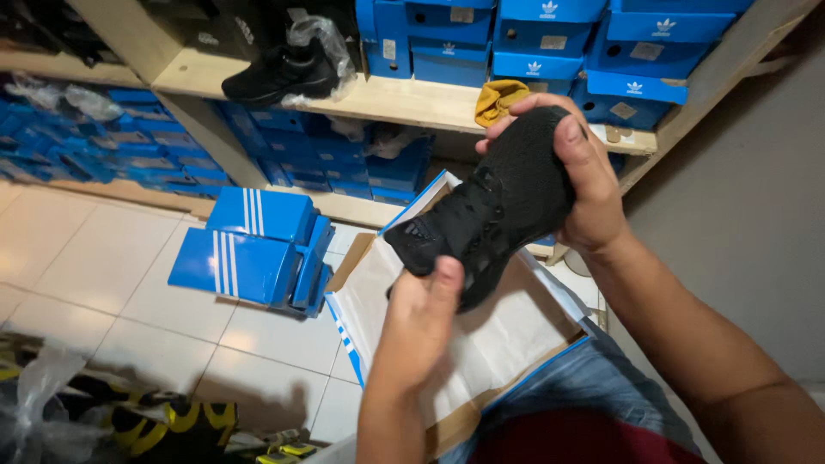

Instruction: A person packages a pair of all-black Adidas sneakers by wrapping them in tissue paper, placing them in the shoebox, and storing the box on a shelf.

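I hold a black knit sneaker [494, 210] over an open shoe box [481, 344] that rests on my lap. My right hand [584, 176] wraps around the heel end, thumb pressed on top. My left hand [421, 322] grips the toe end from below, thumb up against the sole edge. White wrapping paper lines the inside of the box, and its blue-edged lid stands open behind the shoe.
Blue shoe box parts [258, 245] with white stripes lie on the tiled floor at left. Wooden shelves [378, 99] hold stacked blue boxes, another black sneaker [279, 77] in plastic, and a yellow cloth [500, 99]. Plastic bags and yellow-black items [155, 425] lie at bottom left.
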